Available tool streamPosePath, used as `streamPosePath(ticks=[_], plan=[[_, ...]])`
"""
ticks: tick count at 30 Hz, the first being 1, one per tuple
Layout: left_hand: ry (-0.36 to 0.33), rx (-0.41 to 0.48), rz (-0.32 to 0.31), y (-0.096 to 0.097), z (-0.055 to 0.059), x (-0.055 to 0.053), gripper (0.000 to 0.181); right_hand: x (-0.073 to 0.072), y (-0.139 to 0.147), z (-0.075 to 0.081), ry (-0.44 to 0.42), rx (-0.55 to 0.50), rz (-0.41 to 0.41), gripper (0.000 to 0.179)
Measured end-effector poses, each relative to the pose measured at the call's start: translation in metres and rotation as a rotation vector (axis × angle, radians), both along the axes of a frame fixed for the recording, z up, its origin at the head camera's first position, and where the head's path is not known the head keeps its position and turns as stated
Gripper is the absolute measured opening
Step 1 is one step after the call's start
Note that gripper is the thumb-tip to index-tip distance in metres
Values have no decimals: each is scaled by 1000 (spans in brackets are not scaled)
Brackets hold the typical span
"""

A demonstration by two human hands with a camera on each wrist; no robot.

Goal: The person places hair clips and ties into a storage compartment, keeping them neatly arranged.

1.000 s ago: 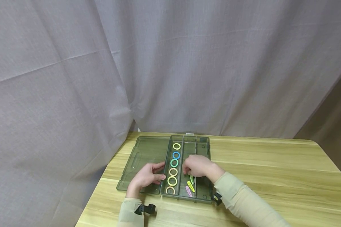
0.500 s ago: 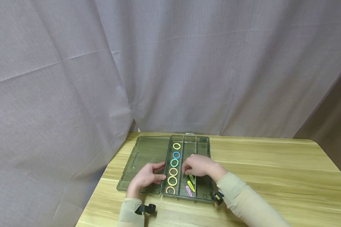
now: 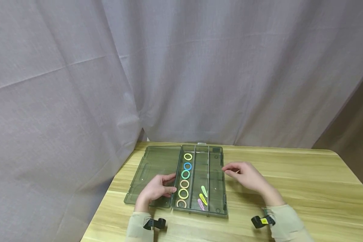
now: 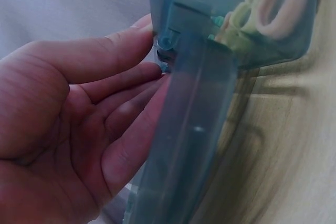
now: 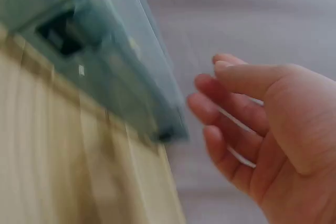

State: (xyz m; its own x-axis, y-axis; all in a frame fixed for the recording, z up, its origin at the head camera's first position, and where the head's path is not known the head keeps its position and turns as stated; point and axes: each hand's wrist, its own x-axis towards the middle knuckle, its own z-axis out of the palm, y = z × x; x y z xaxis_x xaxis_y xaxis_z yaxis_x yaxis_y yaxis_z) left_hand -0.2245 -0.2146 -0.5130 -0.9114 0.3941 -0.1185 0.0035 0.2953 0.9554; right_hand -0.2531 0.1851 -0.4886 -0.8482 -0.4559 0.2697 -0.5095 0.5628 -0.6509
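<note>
A translucent dark green divided box [image 3: 216, 181] lies on the table with its lid [image 3: 160, 164] folded out flat to the left. Its left compartment holds a row of coloured rings [image 3: 186, 174]. Three snap hair clips lie in the middle compartment: green [image 3: 204, 191], yellow [image 3: 203, 199] and pink [image 3: 201, 204]. My left hand [image 3: 155, 188] reaches over the lid, its fairly straight thumb and fingers touching the box's hinge side in the left wrist view. Just right of the box is my right hand [image 3: 245, 174], its fingers loosely bent and holding nothing in the right wrist view [image 5: 262, 124].
The wooden table [image 3: 290, 181] extends to the right of the box. Grey curtains [image 3: 217, 74] hang behind and to the left. Each wrist carries a black camera mount, such as the right one [image 3: 261, 221].
My right hand has left the middle compartment and moved right, past the box's right wall. The green clip is now fully uncovered. My left hand has stayed in place.
</note>
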Motion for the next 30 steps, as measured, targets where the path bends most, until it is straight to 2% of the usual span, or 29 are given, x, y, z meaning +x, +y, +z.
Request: streamPosePath(ticks=[3,6,12,15,23,27,30], plan=[[1,-2,1,-1,0,0,68,12,31,-11,-36,-22,-54,17],[3,-3,1,-1,-1,0,68,25,58,-20,-82,-26,-70,20],[1,-5,-4,-1,-2,1,67,49,106,-34,-230,-41,-80,22],[-2,-4,-5,-2,-2,1,67,56,125,-41,-301,-67,-59,21],[-1,-3,-8,-3,-3,0,67,60,145,-49,-487,-141,54,27],[-2,-8,-8,-2,-3,-1,67,60,146,-50,-522,-119,69,30],[-3,-13,-11,-1,-3,-2,68,59,146,-52,-512,-85,33,29]])
